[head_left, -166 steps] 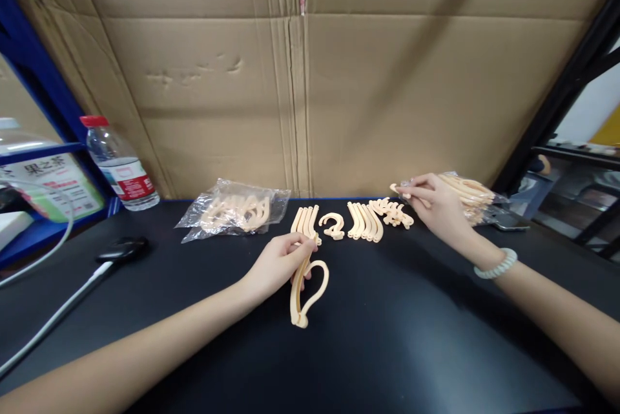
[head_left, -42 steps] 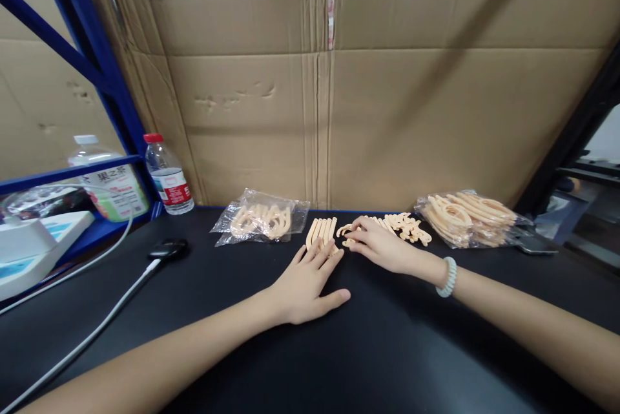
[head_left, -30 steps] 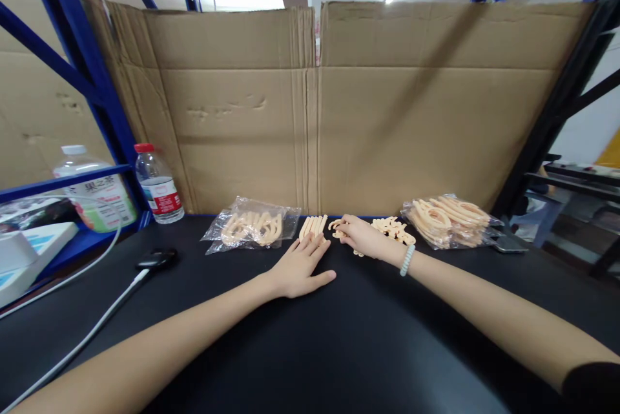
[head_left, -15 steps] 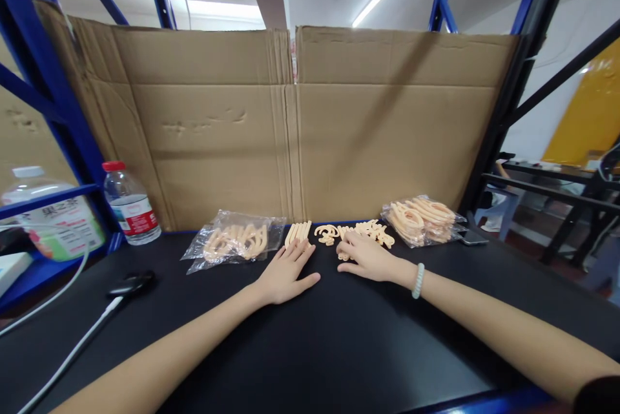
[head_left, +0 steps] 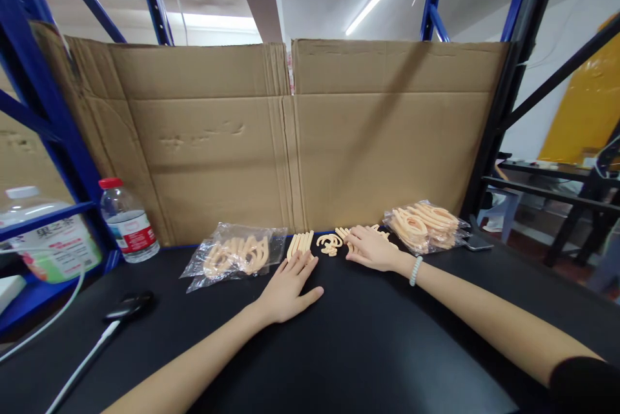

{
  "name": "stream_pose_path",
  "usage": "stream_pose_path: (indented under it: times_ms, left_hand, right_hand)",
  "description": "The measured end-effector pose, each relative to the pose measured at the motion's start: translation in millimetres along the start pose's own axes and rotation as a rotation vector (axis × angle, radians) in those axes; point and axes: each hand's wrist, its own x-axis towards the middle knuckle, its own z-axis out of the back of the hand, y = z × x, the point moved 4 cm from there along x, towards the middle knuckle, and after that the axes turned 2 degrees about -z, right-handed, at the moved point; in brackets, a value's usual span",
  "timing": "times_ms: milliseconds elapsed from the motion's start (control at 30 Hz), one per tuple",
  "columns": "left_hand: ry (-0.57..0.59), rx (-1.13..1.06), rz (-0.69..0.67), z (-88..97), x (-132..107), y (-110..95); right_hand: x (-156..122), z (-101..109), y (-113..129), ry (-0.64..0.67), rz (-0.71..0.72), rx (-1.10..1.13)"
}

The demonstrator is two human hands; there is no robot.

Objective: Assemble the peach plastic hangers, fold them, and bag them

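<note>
My left hand [head_left: 289, 288] lies flat on the black table, fingers spread, its fingertips at the near ends of a row of straight pale wooden sticks [head_left: 301, 244]. Over a group of small pale wooden pieces [head_left: 380, 230] rests my right hand [head_left: 372, 248], palm down with fingers extended; it covers part of them. Between the two hands sit curved wooden pieces [head_left: 330, 243]. A clear plastic bag [head_left: 237, 255] with curved pale pieces lies left of the sticks. Beyond my right hand is a fuller plastic bag [head_left: 427, 225] of similar pieces.
Cardboard panels [head_left: 217, 155] stand along the table's back edge. At left are a red-capped water bottle [head_left: 130, 223], a larger labelled jug [head_left: 53, 239] and a black device [head_left: 130, 305] with a white cable. A dark flat object [head_left: 478, 243] lies beside the right bag.
My right hand has shifted slightly right and away from me, over the small pieces. My left hand stays by the sticks. The whole view has tilted up a little.
</note>
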Motion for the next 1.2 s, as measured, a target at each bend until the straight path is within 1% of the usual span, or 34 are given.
stream_pose_path:
  times_ms: [133,200,267,367,500,600,733,833,967,1100,1200]
  left_hand:
    - [0.007,0.003,-0.002,-0.2,0,1]
    - [0.011,0.008,0.001,0.2,0,1]
    - [0.017,0.010,0.005,1.1,0,0]
    - [0.024,0.003,0.009,2.7,0,-1]
    - [0.010,-0.010,0.003,3.0,1,0]
    - [-0.009,-0.017,-0.004,1.8,1,1]
    - [-0.009,-0.016,-0.017,-0.5,2,3]
    - [-0.008,-0.014,-0.017,-0.7,2,4]
    - [-0.022,-0.033,-0.010,1.0,1,3]
    - [-0.126,-0.103,0.005,4.4,-3,3]
    - [-0.213,-0.152,0.042,5.9,-4,5]
  right_hand:
    - [-18,21,-17,-0.082,-0.055,0.046]
    - [-29,24,-28,-0.095,-0.070,0.064]
    - [-40,21,-35,-0.080,-0.062,0.074]
    - [-53,6,-39,-0.039,-0.044,0.076]
    - [-58,-13,-46,-0.027,-0.054,0.085]
    - [-54,-18,-53,-0.054,-0.075,0.095]
    - [-52,-16,-58,-0.107,-0.118,0.085]
    - [-53,-9,-51,-0.144,-0.122,0.065]
    - [-53,5,-26,-0.180,-0.077,0.049]
    - [-52,15,4,-0.160,0.022,0.034]
    - [-52,16,16,-0.140,0.097,0.004]
